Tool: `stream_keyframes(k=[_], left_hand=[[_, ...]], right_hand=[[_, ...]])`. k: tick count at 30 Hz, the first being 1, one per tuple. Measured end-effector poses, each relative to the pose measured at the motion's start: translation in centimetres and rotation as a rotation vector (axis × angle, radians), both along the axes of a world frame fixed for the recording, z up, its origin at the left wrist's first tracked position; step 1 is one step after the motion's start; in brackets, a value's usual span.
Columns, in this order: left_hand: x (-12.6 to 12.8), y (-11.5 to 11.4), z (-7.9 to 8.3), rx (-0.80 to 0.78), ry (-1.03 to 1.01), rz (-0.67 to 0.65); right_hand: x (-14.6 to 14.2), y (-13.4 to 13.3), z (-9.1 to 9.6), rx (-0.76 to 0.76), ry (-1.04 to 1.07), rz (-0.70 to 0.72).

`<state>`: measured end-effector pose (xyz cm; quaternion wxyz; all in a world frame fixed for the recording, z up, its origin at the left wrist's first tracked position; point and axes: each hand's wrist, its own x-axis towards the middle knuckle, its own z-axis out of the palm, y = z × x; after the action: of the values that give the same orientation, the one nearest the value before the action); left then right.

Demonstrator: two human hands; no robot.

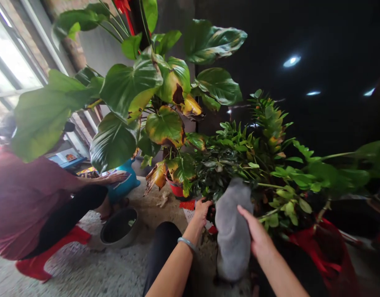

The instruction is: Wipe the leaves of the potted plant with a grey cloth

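Observation:
A grey cloth (234, 231) hangs long and crumpled in front of the plants. My right hand (256, 233) grips its right side, with one finger lying along the cloth. To the left of it, my left hand (202, 210), below a pale bracelet (186, 243), has its fingers curled at the edge of a plant pot with a white dotted side (190, 215) and red parts. Dark green leaves (216, 169) of a low plant rise just behind both hands. The cloth and my own fingers hide part of the pot.
A tall plant with large leaves (130, 82), some browned, stands ahead in a red pot (176, 189). At left, another person (31, 198) sits on a red stool (53, 251), near a dark basin (120, 227). A red bag (326, 247) lies at right.

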<state>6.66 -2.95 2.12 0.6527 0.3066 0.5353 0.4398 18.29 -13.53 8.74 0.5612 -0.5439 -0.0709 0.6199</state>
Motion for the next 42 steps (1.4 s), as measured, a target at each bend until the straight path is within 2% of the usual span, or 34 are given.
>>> stream_keyframes(k=[2,3,5,7,9,11,13,15,17,18,20,22,24,26,28,30,32,34,36,37,39,42], left_hand=[[-0.3,0.1,0.1,-0.008,-0.001,0.001],[-0.4,0.1,0.1,-0.014,-0.004,-0.001],[-0.4,0.1,-0.1,-0.019,-0.013,-0.01],[-0.3,0.1,-0.4,-0.009,-0.013,-0.024],[-0.1,-0.1,-0.5,0.003,-0.004,-0.038],[0.1,-0.2,-0.5,0.003,0.004,-0.032],[0.2,-0.4,-0.2,-0.008,0.008,-0.013],[0.0,-0.5,0.1,-0.002,0.006,0.001],[-0.3,-0.5,0.4,0.007,0.009,0.011],[-0.4,-0.5,0.4,0.008,0.013,0.009],[-0.8,-0.4,0.4,0.002,0.012,-0.004],[-0.9,-0.5,0.2,-0.001,-0.001,-0.028],[-0.7,-0.6,0.2,0.004,-0.016,-0.042],[-0.3,-0.8,0.1,-0.002,-0.021,-0.051],[0.1,-1.0,0.1,-0.003,-0.028,-0.057],[0.3,-1.0,0.0,-0.011,-0.022,-0.051],[0.2,-0.9,-0.1,-0.005,-0.009,-0.039],[-0.3,-0.7,-0.4,0.024,-0.013,-0.037],[-1.2,-0.6,-0.8,0.03,-0.002,-0.057],[-1.7,-0.6,-1.0,0.015,0.018,-0.061],[-2.9,-0.6,-1.4,-0.024,0.083,-0.015],[-5.1,-0.3,-1.7,0.081,0.165,0.186]], right_hand=[[-1.1,-2.8,-1.2,-0.037,-0.075,0.058],[-1.2,-4.1,-1.0,-0.031,-0.139,0.052],[-0.5,-5.5,0.8,0.026,-0.274,-0.02],[1.2,-4.9,3.7,0.137,-0.39,-0.171],[2.9,-2.7,6.4,0.26,-0.471,-0.384],[3.7,-0.1,7.5,0.321,-0.458,-0.497],[3.0,1.5,6.5,0.277,-0.349,-0.385],[1.2,1.2,4.1,0.16,-0.2,-0.115],[-0.8,-0.9,1.4,0.038,-0.114,0.132],[-1.5,-2.3,0.4,0.007,-0.14,0.189],[-1.9,-5.0,-0.2,-0.01,-0.254,0.18],[-0.9,-6.3,1.1,-0.004,-0.345,0.062],[0.7,-5.7,3.8,0.075,-0.412,-0.145],[2.1,-3.2,6.5,0.219,-0.465,-0.376],[2.5,-0.1,8.0,0.345,-0.439,-0.491],[1.9,2.1,7.5,0.36,-0.355,-0.403],[0.6,2.4,5.1,0.298,-0.324,-0.207],[-0.9,0.5,2.0,0.196,-0.373,-0.035],[-1.9,-2.5,-0.5,0.093,-0.427,0.035],[-2.1,-4.0,-1.2,0.054,-0.46,0.067],[-2.0,-6.1,-1.1,0.02,-0.512,0.106],[-0.9,-6.6,1.6,0.103,-0.53,0.14]])
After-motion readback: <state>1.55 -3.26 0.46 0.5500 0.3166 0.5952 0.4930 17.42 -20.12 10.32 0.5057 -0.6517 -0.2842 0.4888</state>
